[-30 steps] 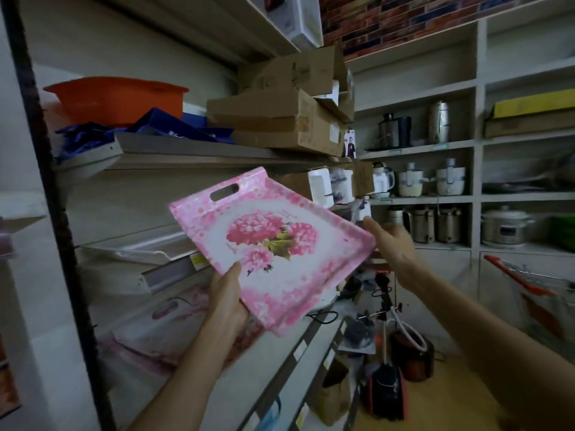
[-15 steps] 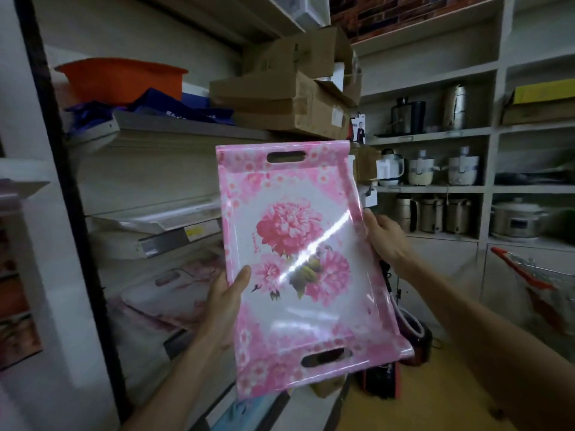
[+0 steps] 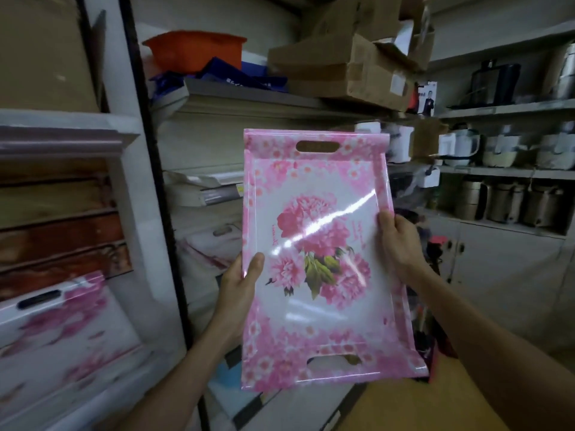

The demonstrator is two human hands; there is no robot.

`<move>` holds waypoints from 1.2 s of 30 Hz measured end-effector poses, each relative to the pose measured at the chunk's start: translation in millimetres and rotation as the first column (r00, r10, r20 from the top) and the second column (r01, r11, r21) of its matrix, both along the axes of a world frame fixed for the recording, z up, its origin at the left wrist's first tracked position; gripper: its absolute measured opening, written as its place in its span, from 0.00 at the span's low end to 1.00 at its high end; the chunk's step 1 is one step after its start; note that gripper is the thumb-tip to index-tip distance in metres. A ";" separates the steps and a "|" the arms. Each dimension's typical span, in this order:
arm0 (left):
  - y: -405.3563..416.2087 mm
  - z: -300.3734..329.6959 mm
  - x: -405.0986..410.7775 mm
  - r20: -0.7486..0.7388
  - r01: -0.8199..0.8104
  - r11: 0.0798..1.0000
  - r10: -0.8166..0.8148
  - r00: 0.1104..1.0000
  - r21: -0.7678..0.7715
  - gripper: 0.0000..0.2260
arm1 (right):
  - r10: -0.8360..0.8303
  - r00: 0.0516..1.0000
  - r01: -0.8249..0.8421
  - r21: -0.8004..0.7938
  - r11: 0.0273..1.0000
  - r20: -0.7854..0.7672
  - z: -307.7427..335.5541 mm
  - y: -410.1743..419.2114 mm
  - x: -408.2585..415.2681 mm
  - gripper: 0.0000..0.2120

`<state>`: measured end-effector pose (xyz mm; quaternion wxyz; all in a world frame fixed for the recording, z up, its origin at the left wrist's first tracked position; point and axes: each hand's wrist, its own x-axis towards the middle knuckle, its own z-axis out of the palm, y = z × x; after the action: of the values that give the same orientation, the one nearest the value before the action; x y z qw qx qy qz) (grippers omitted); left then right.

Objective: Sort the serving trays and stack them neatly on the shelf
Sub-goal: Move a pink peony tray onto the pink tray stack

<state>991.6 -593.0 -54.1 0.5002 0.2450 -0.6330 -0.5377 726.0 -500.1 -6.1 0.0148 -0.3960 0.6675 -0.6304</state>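
Note:
I hold a pink floral serving tray (image 3: 314,194) upright in front of me, its face toward the camera, with a handle slot at the top and one at the bottom. My left hand (image 3: 239,281) grips its left edge, thumb on the face. My right hand (image 3: 396,241) grips the right edge. A second pink floral tray (image 3: 62,331) lies on the shelf at the lower left, blurred. More pale trays (image 3: 205,244) lie on the shelf behind the held one, partly hidden.
Stacked wooden-looking trays (image 3: 59,231) fill the left shelf unit. An orange tub (image 3: 196,49) and cardboard boxes (image 3: 348,70) sit on the upper shelf. Kettles and pots (image 3: 504,147) line the right shelves. A dark upright post (image 3: 149,169) divides the shelf bays.
The tray has swung from tilted flat to upright, facing me. My view has shifted left, bringing the left shelf unit and its floral tray into sight. Both hands keep their hold.

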 end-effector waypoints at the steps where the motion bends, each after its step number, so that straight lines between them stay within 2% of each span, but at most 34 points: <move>1: 2.9 -4.1 9.2 0.000 -0.029 1.000 0.029 1.000 0.007 0.14 | 0.010 1.000 -0.010 0.005 1.000 -0.004 -4.7 -4.3 6.9 0.20; 10: 34.2 -26.4 106.4 0.050 -0.290 0.955 0.288 0.956 0.059 0.20 | 0.232 0.973 -0.232 0.031 0.972 0.010 -40.1 -45.5 93.8 0.24; 17: 47.0 -33.4 187.7 0.040 -0.472 0.882 0.471 0.881 0.018 0.14 | 0.385 0.923 -0.386 0.055 0.921 0.015 -46.7 -89.9 179.3 0.20; 20: 48.7 -35.8 219.2 0.038 -0.543 0.839 0.543 0.839 0.019 0.08 | 0.446 0.894 -0.447 0.046 0.893 0.031 -48.0 -103.6 216.9 0.19; 26: 45.7 -34.5 271.5 0.043 -0.602 0.798 0.602 0.797 -0.009 0.10 | 0.546 0.834 -0.551 0.061 0.832 0.077 -44.8 -126.4 276.3 0.19; 29: 36.9 -30.9 297.7 0.062 -0.635 0.773 0.633 0.772 0.013 0.16 | 0.590 0.798 -0.600 0.068 0.797 0.122 -39.7 -142.0 300.0 0.17; 36: -7.9 -22.7 352.8 0.011 -0.657 0.747 0.660 0.751 0.101 0.12 | 0.678 0.717 -0.694 0.079 0.716 0.160 -31.3 -180.5 349.1 0.15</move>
<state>1344.4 -600.9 -76.9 0.6529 0.4698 -0.4722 -0.3605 1075.2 -680.7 -37.3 0.3141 -0.5750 0.5113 -0.5562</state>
